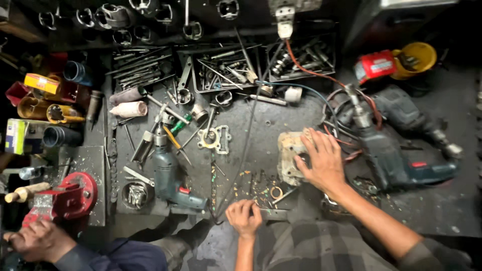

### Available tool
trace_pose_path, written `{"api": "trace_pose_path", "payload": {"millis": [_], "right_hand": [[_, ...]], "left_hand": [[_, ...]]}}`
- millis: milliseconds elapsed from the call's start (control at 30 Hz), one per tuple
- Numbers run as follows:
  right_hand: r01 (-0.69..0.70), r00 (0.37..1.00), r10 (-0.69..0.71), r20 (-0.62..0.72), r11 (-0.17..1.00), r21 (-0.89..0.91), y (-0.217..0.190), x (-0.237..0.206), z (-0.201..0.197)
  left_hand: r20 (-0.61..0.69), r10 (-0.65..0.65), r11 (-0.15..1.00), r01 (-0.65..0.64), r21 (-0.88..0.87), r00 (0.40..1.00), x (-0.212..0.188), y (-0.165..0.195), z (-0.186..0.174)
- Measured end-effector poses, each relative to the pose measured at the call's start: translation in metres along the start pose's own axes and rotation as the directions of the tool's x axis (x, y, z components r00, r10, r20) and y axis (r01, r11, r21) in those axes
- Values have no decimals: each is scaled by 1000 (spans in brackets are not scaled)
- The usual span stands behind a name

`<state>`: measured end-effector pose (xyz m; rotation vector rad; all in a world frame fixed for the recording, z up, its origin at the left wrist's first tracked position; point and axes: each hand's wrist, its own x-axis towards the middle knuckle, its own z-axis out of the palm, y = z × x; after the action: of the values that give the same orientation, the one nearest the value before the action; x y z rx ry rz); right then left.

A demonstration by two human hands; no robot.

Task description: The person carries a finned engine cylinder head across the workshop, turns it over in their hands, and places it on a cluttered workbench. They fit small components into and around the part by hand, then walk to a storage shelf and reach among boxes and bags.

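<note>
R hand (325,163) laid flat, fingers (321,143) spread apart, atop pale metal engine casting (287,150) on dark tabletop (261,125), just L of blue power drill (396,160). L hand (244,217) fisted, fingers curled shut on flat metal bar (273,214) at near tabletop edge. Brass ring (276,192) w/ metal chips btwn both hands. Second drill (168,173) further L. Another person's hand (40,240) by red vise (68,198), bottom L.

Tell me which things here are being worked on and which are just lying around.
In hand:
right hand on pale metal casting
left hand gripping flat metal tool

Lying about:
two drills
red vise
gasket
trays of bits
</note>
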<state>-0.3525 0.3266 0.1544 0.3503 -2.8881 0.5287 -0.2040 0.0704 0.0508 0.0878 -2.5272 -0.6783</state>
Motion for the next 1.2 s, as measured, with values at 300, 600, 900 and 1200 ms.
{"api": "trace_pose_path", "payload": {"millis": [300, 600, 900, 1200], "right_hand": [[39, 995, -32, -99, 997, 71, 12, -15, 2], [100, 983, -70, -171, 981, 169, 16, -23, -3], [148, 975, -100, -201, 959, 241, 24, -31, 7], [135, 970, -62, -235, 940, 312, 24, -30, 10]], "left_hand": [[-175, -30, 999, 27, -23, 984, -14, 0, 12], [-172, -31, 997, 43, 64, 985, -9, 12, 1], [-165, -95, 991, 108, 77, 982, -6, 34, -11], [-123, -28, 992, 13, -125, 992, -4, 24, -16]]}}
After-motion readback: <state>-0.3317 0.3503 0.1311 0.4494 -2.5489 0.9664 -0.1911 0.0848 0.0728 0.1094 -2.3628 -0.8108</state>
